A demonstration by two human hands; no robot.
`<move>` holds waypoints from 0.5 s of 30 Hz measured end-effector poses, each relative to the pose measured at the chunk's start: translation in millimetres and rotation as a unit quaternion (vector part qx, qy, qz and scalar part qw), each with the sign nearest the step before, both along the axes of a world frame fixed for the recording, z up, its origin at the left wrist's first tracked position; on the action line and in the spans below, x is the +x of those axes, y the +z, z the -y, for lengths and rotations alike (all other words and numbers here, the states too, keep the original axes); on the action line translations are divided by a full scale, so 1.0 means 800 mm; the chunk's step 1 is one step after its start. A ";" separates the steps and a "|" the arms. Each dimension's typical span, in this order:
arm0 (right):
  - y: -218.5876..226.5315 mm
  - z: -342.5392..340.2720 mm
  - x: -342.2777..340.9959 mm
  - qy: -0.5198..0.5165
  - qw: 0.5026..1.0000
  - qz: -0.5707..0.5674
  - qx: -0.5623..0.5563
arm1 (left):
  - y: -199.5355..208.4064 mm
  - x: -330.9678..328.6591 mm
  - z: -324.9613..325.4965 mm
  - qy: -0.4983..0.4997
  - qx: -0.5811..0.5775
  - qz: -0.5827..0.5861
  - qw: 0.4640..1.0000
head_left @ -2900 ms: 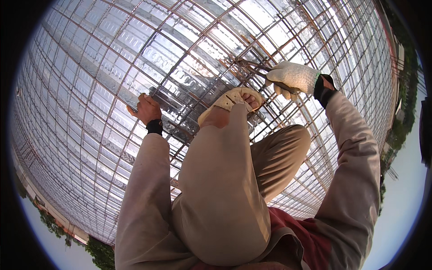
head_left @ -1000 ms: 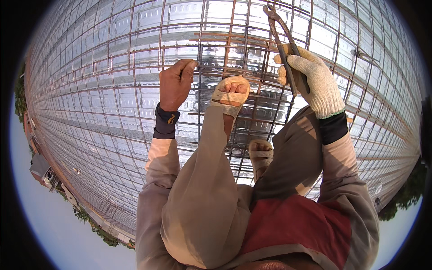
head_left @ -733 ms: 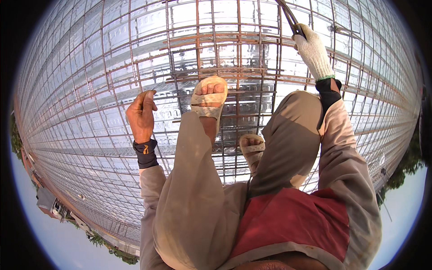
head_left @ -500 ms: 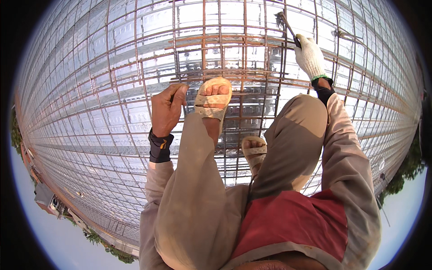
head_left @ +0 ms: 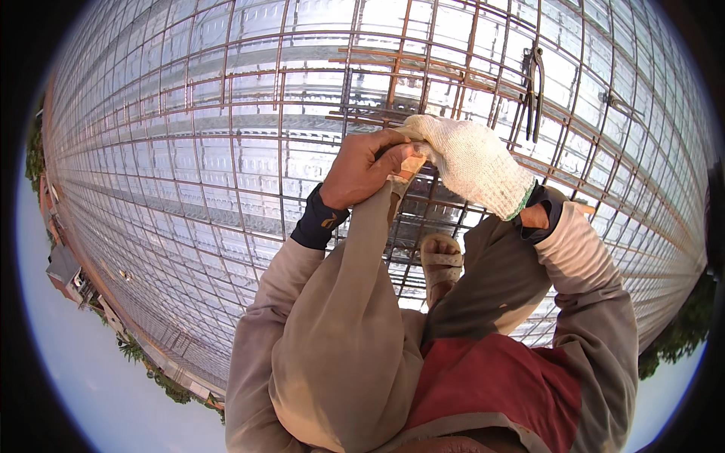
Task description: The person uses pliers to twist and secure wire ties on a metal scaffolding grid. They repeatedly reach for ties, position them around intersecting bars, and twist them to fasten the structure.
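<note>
My bare left hand (head_left: 361, 167) and my right hand (head_left: 474, 162), in a white knit glove, meet at the toe of the pale sandal (head_left: 410, 164) on my raised left foot. The left hand's fingers curl round that toe. The gloved fingertips press against the same spot from the right, and whatever lies between them is hidden. A pair of dark pincers (head_left: 532, 81) lies on the rusty rebar grid (head_left: 249, 143) up and to the right of the glove, with no hand on it. My other sandalled foot (head_left: 441, 260) rests on the bars below.
The rebar grid spreads in every direction over shiny corrugated metal decking (head_left: 189, 196). A denser bundle of bars (head_left: 393, 75) crosses just beyond my hands. Past the deck's edge far below are roofs (head_left: 64, 264) and trees (head_left: 683, 332).
My right hand has let go of the pincers, which now lie on the bars, and has come down to the left foot. My left hand has moved right to meet it.
</note>
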State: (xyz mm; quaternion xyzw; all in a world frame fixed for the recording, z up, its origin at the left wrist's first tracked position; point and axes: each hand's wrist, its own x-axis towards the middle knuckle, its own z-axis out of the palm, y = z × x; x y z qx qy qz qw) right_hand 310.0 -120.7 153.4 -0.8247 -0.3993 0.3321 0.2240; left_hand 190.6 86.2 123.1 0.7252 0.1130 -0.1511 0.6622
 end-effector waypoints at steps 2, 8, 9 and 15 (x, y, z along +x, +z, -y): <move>-0.020 0.023 0.017 0.038 0.994 0.079 0.072 | 0.007 -0.013 -0.016 0.003 0.021 -0.053 0.998; -0.011 0.026 0.063 -0.065 0.996 0.066 0.011 | -0.028 -0.072 -0.073 0.030 0.043 -0.141 0.989; -0.011 0.024 0.062 -0.073 0.994 0.076 -0.004 | -0.036 -0.076 -0.067 0.089 -0.017 -0.122 0.988; -0.006 0.006 0.054 -0.101 0.985 0.140 0.016 | -0.006 -0.023 -0.004 0.072 -0.191 -0.138 0.969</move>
